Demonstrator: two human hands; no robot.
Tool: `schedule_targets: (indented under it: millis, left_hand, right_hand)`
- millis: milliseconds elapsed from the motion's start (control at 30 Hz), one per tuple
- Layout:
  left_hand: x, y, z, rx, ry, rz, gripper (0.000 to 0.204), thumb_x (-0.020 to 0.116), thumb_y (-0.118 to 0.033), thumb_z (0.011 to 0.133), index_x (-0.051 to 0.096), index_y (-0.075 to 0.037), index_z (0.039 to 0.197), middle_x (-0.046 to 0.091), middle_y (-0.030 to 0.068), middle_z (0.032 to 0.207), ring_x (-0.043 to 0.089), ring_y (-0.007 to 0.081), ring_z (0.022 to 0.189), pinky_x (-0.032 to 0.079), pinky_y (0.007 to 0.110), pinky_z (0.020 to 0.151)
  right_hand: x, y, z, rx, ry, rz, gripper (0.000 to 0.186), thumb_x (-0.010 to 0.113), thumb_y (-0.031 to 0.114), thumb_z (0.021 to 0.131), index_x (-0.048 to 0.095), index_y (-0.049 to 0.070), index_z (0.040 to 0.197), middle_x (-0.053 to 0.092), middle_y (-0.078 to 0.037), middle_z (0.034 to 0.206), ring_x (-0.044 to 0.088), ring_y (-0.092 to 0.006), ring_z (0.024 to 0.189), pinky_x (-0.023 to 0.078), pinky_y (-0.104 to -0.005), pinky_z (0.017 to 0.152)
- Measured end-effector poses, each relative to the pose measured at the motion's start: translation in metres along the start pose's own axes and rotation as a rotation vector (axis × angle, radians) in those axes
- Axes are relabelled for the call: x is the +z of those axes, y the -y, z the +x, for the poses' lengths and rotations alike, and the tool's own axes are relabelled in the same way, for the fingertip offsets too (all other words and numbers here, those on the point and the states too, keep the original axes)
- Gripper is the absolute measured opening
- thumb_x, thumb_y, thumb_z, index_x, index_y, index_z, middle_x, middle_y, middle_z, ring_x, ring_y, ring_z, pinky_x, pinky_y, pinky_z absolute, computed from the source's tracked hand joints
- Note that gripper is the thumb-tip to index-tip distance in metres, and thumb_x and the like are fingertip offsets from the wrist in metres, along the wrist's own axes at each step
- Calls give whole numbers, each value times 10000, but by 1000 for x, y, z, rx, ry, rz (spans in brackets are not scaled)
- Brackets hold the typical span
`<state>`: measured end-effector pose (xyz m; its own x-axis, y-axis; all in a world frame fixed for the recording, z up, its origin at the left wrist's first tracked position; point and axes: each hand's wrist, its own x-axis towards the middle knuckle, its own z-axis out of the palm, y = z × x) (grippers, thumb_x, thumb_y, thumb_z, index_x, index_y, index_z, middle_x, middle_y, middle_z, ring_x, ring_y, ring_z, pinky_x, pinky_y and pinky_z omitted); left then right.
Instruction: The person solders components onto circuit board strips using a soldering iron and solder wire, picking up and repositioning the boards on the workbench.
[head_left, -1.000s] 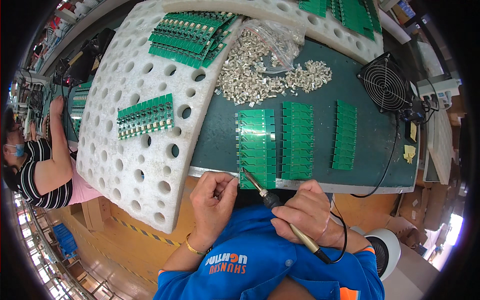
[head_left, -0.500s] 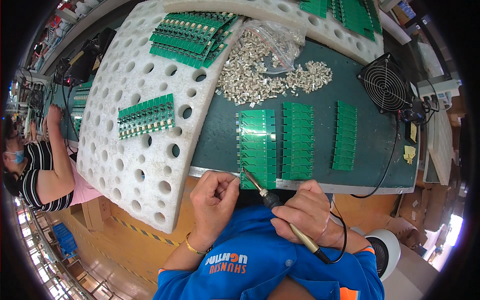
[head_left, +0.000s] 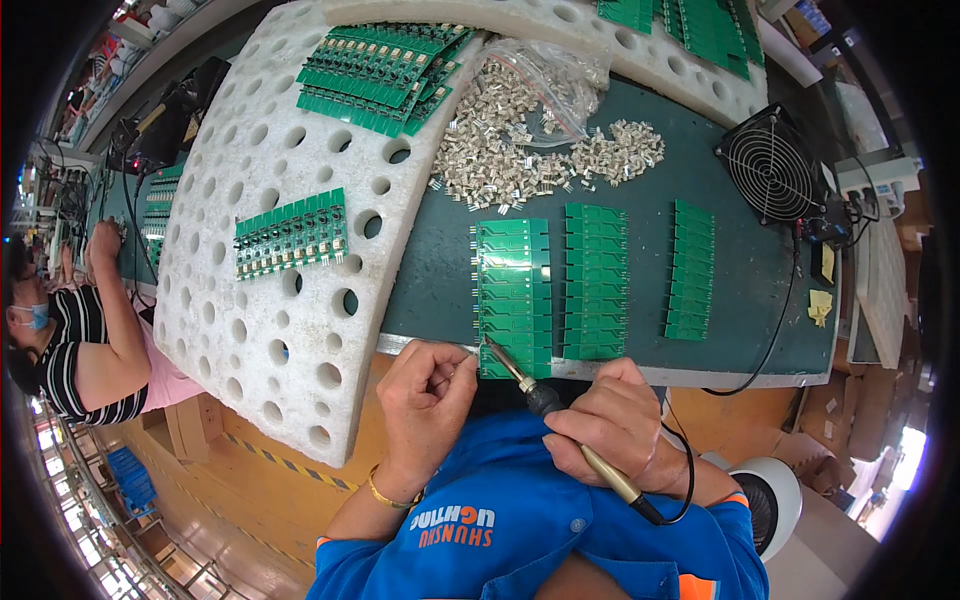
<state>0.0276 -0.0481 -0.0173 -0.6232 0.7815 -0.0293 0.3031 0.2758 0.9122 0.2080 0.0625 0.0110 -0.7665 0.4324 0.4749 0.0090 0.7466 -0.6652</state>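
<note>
My right hand (head_left: 610, 425) grips a soldering iron (head_left: 541, 398) by its dark collar and gold-coloured handle. The iron's tip rests at the lower left edge of the nearest green circuit board (head_left: 513, 265), where small pins stick out. Beside that spot, my left hand (head_left: 428, 400) is closed in a pinch, its fingertips close to the board's corner; whatever they hold is too thin to make out. To the right lie a second green board (head_left: 596, 285) and a third, narrower-looking one (head_left: 689, 270), both plain side up.
A white foam sheet with holes (head_left: 300, 370) carries one populated board (head_left: 291, 235) and a stack of boards (head_left: 385, 75). Loose white connectors (head_left: 490, 150) spill from a clear bag (head_left: 565, 85). A black fan (head_left: 770, 165) stands right. A person (head_left: 85, 340) works at left.
Both hands and the iron's tip stay almost in place on the board. At left, the other person's hand has shifted slightly.
</note>
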Motion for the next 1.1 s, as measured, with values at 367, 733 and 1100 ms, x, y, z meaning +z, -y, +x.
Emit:
schedule_targets:
  millis: [367, 733, 1100]
  left_hand:
    - [0, 2, -2, -12, 14, -5, 75, 725, 19, 831, 654, -5, 828, 565, -5, 758, 488, 31, 613, 373, 189, 529]
    - [0, 2, -2, -3, 15, 0, 80, 734, 4, 832, 656, -12, 820, 562, -4, 743, 481, 33, 605, 367, 192, 526]
    - [2, 4, -3, 67, -8, 53, 84, 738, 14, 822, 657, -7, 815, 542, -7, 720, 455, 29, 565, 341, 193, 495]
  right_hand:
    - [-1, 3, -1, -8, 20, -3, 303, 847, 130, 687, 679, 84, 935, 552, 8, 660, 549, -151, 545, 413, -314, 620]
    - [1, 7, -4, -39, 56, -56, 353, 863, 282, 728, 668, 81, 942, 508, 11, 641, 493, -142, 526, 394, -300, 606]
    - [7, 9, -10, -100, 42, -141, 355, 841, 305, 760, 641, 89, 959, 441, 15, 614, 437, -139, 512, 365, -291, 569]
